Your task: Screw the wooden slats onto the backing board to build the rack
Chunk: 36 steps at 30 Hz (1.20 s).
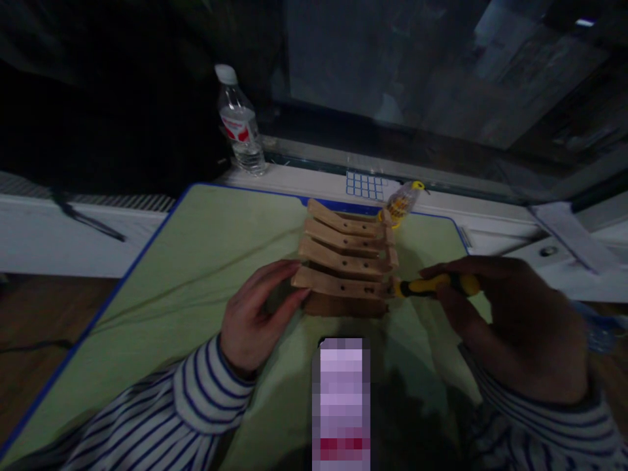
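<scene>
Several curved wooden slats in a row make up a small wooden frame [343,261] on the green-topped table [210,229]. Dark holes dot the slats, and short crosspieces join them at the right end. My left hand [260,314] pinches the left tip of the nearest slat between thumb and fingers. In my right hand [515,320] is a yellow and black screwdriver [426,286], held by its handle and lying nearly level. Its front end meets the right end of that same slat; the tip itself is hidden there.
A phone [341,399] with a blurred screen lies in front of the frame. Behind it, a yellow mesh-like packet [405,203] rests at the table's far edge. On the window sill stands a water bottle [240,124], left of a blue-and-white grid sheet [364,186].
</scene>
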Each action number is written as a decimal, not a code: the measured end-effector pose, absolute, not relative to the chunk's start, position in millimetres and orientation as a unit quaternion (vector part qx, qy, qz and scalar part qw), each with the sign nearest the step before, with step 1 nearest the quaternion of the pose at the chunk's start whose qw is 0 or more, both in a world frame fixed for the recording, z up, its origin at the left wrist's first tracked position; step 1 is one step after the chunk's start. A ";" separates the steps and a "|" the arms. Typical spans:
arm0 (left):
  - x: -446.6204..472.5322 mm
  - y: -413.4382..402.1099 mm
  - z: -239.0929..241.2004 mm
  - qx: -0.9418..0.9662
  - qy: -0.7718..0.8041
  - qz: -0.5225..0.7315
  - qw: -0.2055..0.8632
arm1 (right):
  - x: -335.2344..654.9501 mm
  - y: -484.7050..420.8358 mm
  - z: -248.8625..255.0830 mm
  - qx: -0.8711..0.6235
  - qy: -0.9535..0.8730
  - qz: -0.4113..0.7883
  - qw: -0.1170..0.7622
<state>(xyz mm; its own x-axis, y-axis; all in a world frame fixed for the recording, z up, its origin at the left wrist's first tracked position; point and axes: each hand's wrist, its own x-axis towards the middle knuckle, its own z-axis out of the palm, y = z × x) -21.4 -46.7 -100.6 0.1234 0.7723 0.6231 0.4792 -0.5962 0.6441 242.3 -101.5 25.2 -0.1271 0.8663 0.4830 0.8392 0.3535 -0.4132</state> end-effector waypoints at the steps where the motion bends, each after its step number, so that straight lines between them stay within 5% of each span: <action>1: -21.5 -46.5 -100.6 0.736 0.424 0.507 0.148 | 242.4 -102.6 23.3 -0.570 -0.739 0.036 0.357; 36: -21.2 -45.7 -97.4 0.747 0.415 0.500 0.140 | 237.0 -101.5 12.4 -0.548 -0.758 -0.022 0.353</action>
<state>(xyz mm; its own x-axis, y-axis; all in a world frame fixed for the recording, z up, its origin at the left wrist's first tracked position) -21.2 -45.7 -97.4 0.1556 0.7597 0.6314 0.4797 -0.6169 0.6240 237.0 -101.5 12.4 -0.1499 0.8154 0.5591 0.8466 0.3980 -0.3534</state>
